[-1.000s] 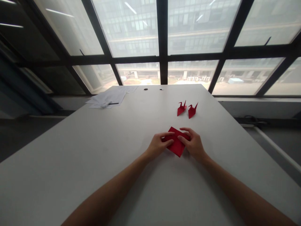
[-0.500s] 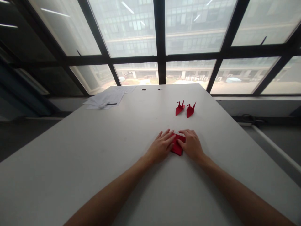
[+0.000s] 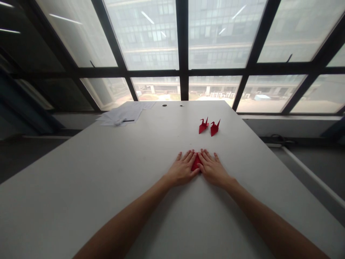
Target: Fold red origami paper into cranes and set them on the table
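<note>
A folded piece of red paper (image 3: 196,163) lies flat on the white table (image 3: 113,172), mostly covered by my hands. My left hand (image 3: 183,169) rests palm down over its left side, fingers stretched out. From the right, my right hand (image 3: 213,169) presses flat on the paper with its fingers extended too. The two thumbs nearly meet at the paper's near edge, and only a small red triangle shows between the hands. Beyond them stand two red paper cranes, a left one (image 3: 203,126) and a right one (image 3: 215,128).
White paper sheets (image 3: 125,112) lie at the table's far left, with a dark pen (image 3: 128,121) and a crumpled whitish thing on them. Two small round dark-centred fittings sit near the far edge. Large dark-framed windows (image 3: 183,46) rise behind the table.
My right hand has gone from curled fingers at the paper's edge to lying flat on it. Both hands have closed in, covering more of the red paper. The view has tilted slightly.
</note>
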